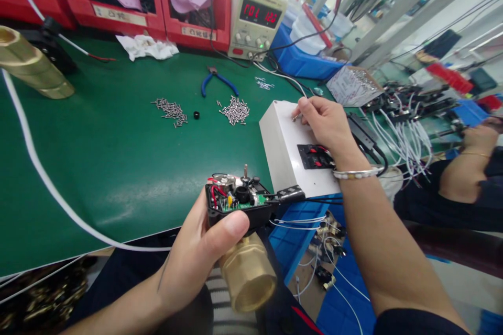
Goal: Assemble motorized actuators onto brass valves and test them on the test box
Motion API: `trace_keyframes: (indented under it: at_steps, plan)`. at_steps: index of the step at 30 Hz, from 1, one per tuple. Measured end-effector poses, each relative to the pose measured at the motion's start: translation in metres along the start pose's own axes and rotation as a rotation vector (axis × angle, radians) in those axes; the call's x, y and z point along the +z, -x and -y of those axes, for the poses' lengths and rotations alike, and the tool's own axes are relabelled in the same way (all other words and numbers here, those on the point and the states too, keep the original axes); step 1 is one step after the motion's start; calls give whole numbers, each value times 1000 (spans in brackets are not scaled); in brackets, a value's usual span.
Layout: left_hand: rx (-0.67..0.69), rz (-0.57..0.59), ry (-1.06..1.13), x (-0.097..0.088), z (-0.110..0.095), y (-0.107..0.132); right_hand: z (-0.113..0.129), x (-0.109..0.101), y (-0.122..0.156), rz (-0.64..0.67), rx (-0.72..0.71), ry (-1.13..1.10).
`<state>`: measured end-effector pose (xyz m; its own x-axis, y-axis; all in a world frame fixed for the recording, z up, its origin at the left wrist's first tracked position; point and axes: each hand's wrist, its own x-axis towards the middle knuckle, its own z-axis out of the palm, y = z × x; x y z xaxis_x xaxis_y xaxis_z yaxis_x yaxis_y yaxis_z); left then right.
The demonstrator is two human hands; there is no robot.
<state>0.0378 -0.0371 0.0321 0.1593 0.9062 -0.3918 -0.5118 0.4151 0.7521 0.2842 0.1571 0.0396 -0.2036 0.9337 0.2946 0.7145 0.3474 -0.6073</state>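
My left hand is closed around a brass valve with a black actuator housing on it. The housing has no cover, so its green circuit board, a motor, coloured wires and an upright metal shaft show. My right hand rests over a white metal box, with thumb and fingertips pinched at a small metal toggle switch on its top. Partly under my right wrist is a black and red terminal block. A black connector lies against the box's near edge, by the housing.
Blue-handled pliers, two screw piles and a black ring lie on the green mat. Behind stand red bins and a power supply with lit red digits. A co-worker's arm is at right.
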Motion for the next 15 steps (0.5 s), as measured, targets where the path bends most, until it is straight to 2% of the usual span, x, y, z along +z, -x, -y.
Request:
trace_keyframes:
  at_steps: [5,15]
  plan:
    - [13,26,-69,-2,1,1,3,0,0,-5,1,-10]
    - [18,35,15,2,0,4,0,0,0,-4,14,-17]
